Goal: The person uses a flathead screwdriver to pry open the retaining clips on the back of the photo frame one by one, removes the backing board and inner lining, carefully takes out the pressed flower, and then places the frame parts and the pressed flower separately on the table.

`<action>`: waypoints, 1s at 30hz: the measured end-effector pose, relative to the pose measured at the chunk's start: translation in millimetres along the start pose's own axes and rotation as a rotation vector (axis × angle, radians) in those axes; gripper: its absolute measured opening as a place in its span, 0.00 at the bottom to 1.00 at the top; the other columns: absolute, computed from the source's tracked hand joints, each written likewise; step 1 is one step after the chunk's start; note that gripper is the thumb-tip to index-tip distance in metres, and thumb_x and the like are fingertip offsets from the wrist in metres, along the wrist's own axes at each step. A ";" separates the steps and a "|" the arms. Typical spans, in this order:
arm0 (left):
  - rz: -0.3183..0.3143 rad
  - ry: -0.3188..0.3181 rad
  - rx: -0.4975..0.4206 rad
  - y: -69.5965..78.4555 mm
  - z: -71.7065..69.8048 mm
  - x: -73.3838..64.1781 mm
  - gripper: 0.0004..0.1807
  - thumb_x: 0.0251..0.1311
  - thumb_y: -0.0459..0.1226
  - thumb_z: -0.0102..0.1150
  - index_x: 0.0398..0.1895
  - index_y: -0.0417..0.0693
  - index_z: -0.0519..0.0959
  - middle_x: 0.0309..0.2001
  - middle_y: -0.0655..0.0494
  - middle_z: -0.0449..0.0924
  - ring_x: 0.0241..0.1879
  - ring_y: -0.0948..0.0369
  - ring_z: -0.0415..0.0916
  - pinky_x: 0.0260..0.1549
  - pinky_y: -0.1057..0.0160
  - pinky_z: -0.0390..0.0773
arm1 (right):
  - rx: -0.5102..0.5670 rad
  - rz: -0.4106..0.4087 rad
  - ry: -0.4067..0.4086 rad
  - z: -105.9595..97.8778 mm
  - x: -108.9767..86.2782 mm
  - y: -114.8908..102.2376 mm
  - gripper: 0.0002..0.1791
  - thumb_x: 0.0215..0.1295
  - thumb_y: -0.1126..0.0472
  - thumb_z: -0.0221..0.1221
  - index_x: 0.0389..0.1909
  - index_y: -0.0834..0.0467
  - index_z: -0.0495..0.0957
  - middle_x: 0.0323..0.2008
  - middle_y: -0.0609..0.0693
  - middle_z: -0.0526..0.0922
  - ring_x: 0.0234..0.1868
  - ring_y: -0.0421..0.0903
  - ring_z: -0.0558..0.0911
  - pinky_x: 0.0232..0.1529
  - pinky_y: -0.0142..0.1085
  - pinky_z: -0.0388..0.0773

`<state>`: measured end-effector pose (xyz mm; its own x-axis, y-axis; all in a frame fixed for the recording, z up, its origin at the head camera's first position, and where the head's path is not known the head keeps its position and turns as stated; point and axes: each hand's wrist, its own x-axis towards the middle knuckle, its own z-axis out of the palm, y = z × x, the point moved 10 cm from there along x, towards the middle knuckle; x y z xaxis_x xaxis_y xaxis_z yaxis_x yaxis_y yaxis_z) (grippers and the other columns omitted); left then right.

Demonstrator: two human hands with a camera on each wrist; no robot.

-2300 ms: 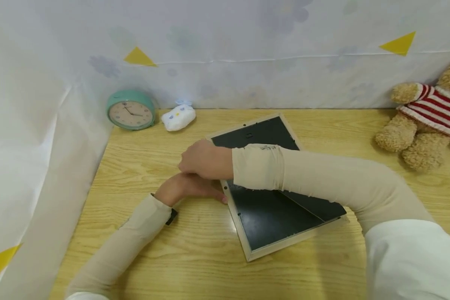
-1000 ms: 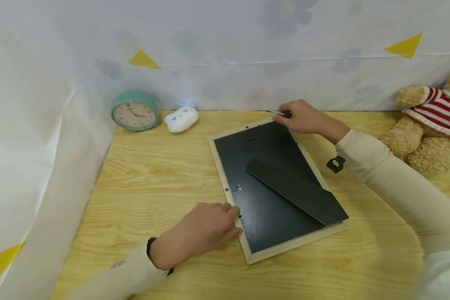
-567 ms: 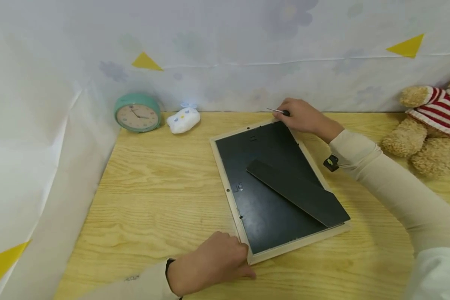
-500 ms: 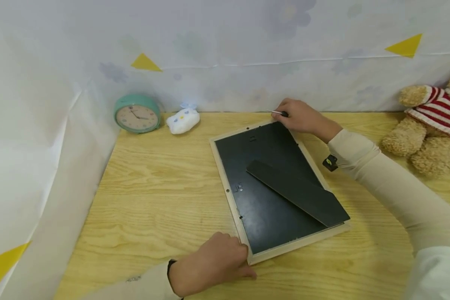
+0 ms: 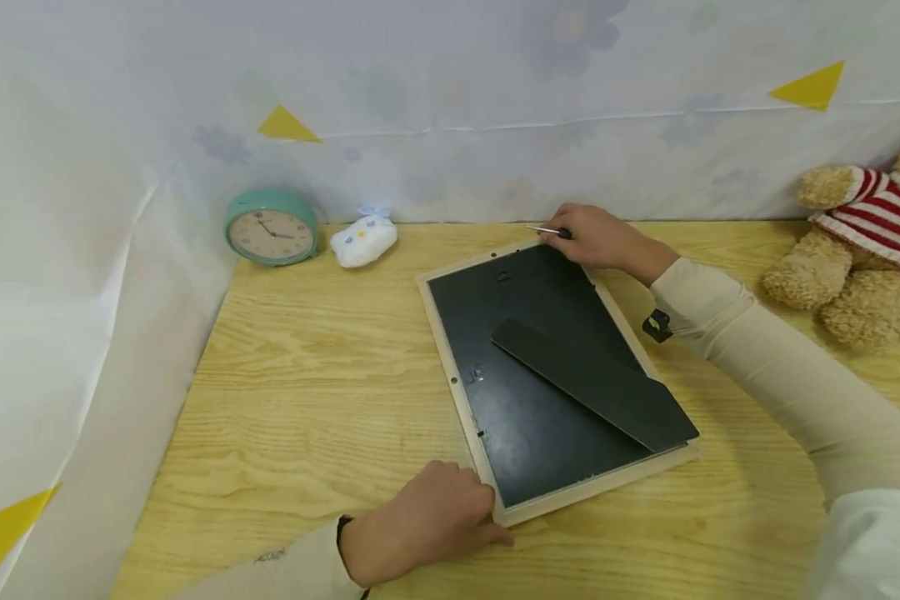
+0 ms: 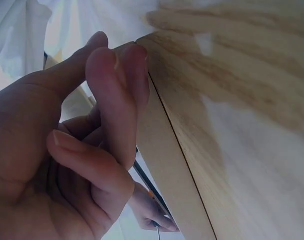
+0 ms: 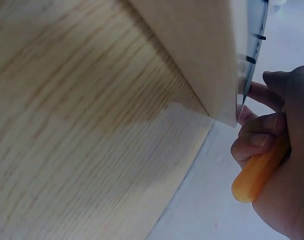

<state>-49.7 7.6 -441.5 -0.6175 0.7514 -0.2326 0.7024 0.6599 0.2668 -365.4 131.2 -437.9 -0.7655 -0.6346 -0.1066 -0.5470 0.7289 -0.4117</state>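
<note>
A picture frame (image 5: 480, 467) with a pale wooden rim lies face down on the table, showing its black backing board (image 5: 540, 450). A black stand leg (image 5: 600, 383) slants up across that board. My left hand (image 5: 427, 525) holds the near left corner, with curled fingers (image 6: 112, 95) right at the wooden edge in the left wrist view. At the far corner is my right hand (image 5: 600, 237), gripping a screwdriver (image 7: 259, 172) by its orange handle. Its thin metal shaft points left in the head view, and some fingers of that hand reach the frame's corner.
Behind the frame, a teal alarm clock (image 5: 272, 229) and a small white plush (image 5: 363, 240) stand near the wall. A teddy bear (image 5: 862, 242) in a striped sweater sits at the right. White sheeting (image 5: 450, 67) borders the wooden table (image 5: 300, 367) at the back and left.
My hands have parted from the frame's left edge. The right one moved to the far corner with the screwdriver, the left one down to the near corner. Both are nearly still over the last half second.
</note>
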 end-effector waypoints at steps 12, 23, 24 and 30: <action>-0.043 -0.010 -0.034 -12.8 -0.8 4.7 0.28 0.60 0.61 0.63 0.08 0.60 0.73 0.07 0.67 0.60 0.10 0.71 0.55 0.10 0.71 0.56 | -0.039 0.029 -0.028 -0.9 0.7 8.8 0.24 0.79 0.56 0.50 0.65 0.68 0.73 0.51 0.66 0.76 0.43 0.58 0.77 0.42 0.51 0.72; -0.096 0.008 -0.107 -47.2 -16.6 2.6 0.28 0.55 0.58 0.70 0.08 0.57 0.69 0.08 0.69 0.57 0.13 0.72 0.52 0.12 0.70 0.58 | -0.044 0.087 -0.023 -10.2 -19.2 26.7 0.25 0.79 0.57 0.49 0.66 0.71 0.70 0.57 0.70 0.73 0.53 0.65 0.76 0.50 0.58 0.73; -0.093 0.013 -0.112 -48.0 -17.5 3.5 0.28 0.55 0.57 0.70 0.07 0.57 0.69 0.08 0.69 0.56 0.13 0.72 0.51 0.12 0.70 0.57 | -0.048 0.087 -0.023 -10.8 -19.8 27.9 0.25 0.79 0.57 0.49 0.66 0.71 0.70 0.57 0.71 0.72 0.54 0.65 0.75 0.51 0.58 0.72; -0.079 0.029 -0.116 -49.0 -19.7 8.8 0.28 0.55 0.56 0.70 0.07 0.58 0.68 0.09 0.70 0.54 0.13 0.72 0.50 0.12 0.71 0.57 | -0.073 0.091 -0.021 -12.8 -22.3 32.2 0.25 0.80 0.56 0.48 0.66 0.71 0.70 0.58 0.71 0.71 0.54 0.66 0.75 0.50 0.58 0.73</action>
<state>-96.6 -18.2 -438.2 -0.6802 0.6960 -0.2302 0.6068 0.7108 0.3558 -370.3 172.1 -437.2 -0.8064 -0.5694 -0.1598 -0.4992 0.8003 -0.3322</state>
